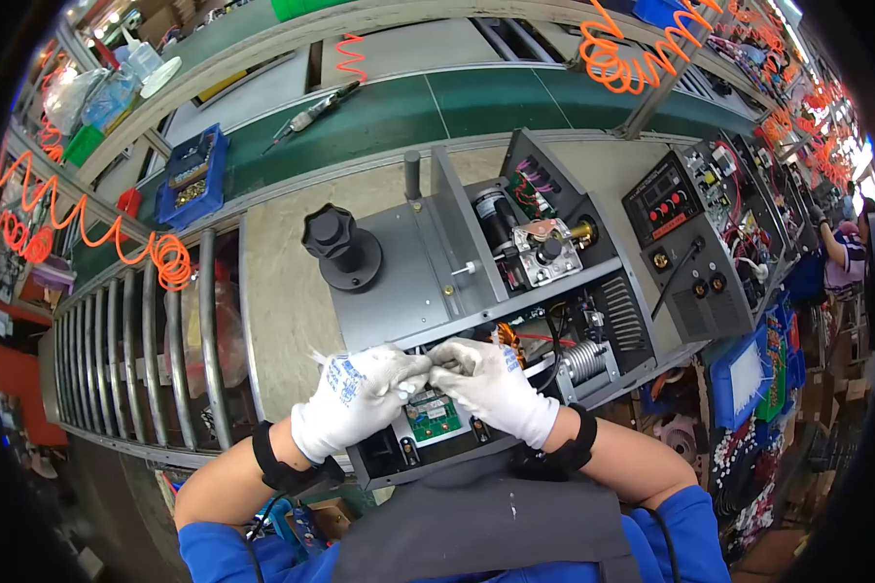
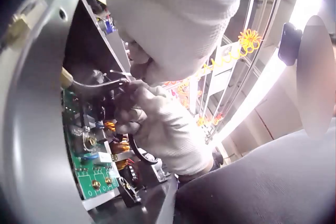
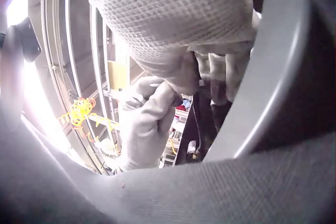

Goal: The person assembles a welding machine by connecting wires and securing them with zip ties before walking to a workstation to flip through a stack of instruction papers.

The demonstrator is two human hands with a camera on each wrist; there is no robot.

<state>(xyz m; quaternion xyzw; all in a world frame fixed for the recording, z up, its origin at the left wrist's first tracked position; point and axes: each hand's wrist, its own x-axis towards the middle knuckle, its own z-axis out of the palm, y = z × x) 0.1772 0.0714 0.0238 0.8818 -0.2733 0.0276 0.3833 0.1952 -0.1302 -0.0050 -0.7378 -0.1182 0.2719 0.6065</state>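
Note:
Two white-gloved hands meet over the front of an open grey metal housing (image 1: 496, 316). The left hand (image 1: 365, 394) has its fingers curled, tips against those of the right hand (image 1: 496, 389). In the left wrist view, a thin wire (image 2: 94, 85) runs from a tan connector (image 2: 66, 77) to the fingertips, where the left hand (image 2: 173, 24) and the right hand (image 2: 168, 129) pinch it. The gloves partly hide its end. Just below the hands lies a green circuit board (image 1: 433, 420) inside the housing. In the right wrist view the left hand (image 3: 147, 124) touches the right hand (image 3: 173, 29).
A black knob (image 1: 332, 238) stands on the housing's left plate. Behind are a blue parts bin (image 1: 192, 180) and a screwdriver-like tool (image 1: 313, 115) on the green surface. Metal rollers (image 1: 151, 360) lie left; another panelled unit (image 1: 690, 253) stands right. Orange coiled hoses (image 1: 170, 262) hang around.

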